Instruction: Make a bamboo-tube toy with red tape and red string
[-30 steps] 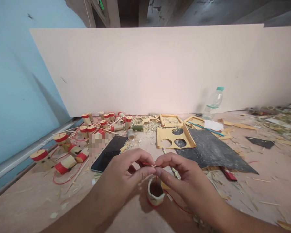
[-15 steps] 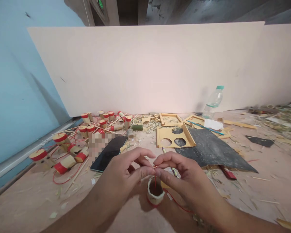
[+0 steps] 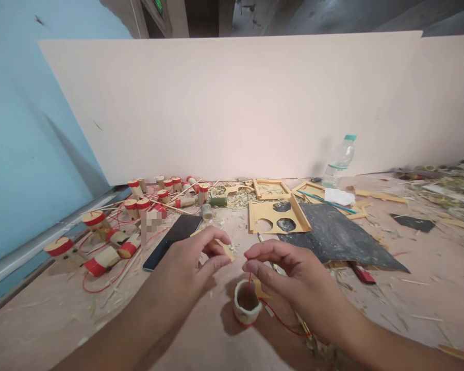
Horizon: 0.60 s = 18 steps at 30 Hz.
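A short bamboo tube stands upright on the table below my hands, its pale rim up and a red band round its base. Out of its mouth rises a red string. My right hand pinches the string's upper end between thumb and index finger. To the left, my left hand hovers with thumb and fingers apart, and I see nothing between them. More red string runs along the table from the tube's right side to under my right hand.
Several red-banded bamboo pieces with strings and thin sticks lie at the left. Near my left hand lies a dark phone. Cut cardboard, a dark sheet, a marker-like pen, a tilted plastic bottle and shavings lie beyond.
My left hand has let go of the string's end and drawn away to the left, its fingers parting. My right hand still pinches the string above the tube.
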### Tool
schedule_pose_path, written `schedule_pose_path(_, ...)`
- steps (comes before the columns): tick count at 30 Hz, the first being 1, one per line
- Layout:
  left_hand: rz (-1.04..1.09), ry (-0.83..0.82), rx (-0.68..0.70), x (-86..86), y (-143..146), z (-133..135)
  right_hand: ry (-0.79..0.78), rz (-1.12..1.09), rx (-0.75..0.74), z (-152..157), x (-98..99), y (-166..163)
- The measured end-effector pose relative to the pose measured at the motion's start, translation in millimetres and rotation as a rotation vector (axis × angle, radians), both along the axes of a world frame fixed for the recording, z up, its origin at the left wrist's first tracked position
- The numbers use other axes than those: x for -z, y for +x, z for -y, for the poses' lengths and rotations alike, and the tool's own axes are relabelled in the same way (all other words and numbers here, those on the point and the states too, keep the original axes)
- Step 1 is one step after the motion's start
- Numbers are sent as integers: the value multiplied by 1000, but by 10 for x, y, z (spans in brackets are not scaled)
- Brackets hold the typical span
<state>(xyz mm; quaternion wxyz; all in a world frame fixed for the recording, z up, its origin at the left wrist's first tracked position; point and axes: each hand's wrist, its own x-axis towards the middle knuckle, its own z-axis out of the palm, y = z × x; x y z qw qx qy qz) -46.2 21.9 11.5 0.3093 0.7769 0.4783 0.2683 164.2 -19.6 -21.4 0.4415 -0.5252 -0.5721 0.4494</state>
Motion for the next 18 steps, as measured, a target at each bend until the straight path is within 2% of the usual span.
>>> schedule_pose_path(4,-241,-27,97,108,-56,-81,-24,12,11,4,-4,-7)
schedule_pose_path(9,-272,-55,147,209,-21,-68,-15,30,-15,35,-34,-8)
schedule_pose_path(14,-86,-11,71,120,32,-5,-74,-69,-22,21,-25,-13)
schedule_pose_path(18,137,-23,87,79,71,68,-93,-148,-11,-8,-6,-15)
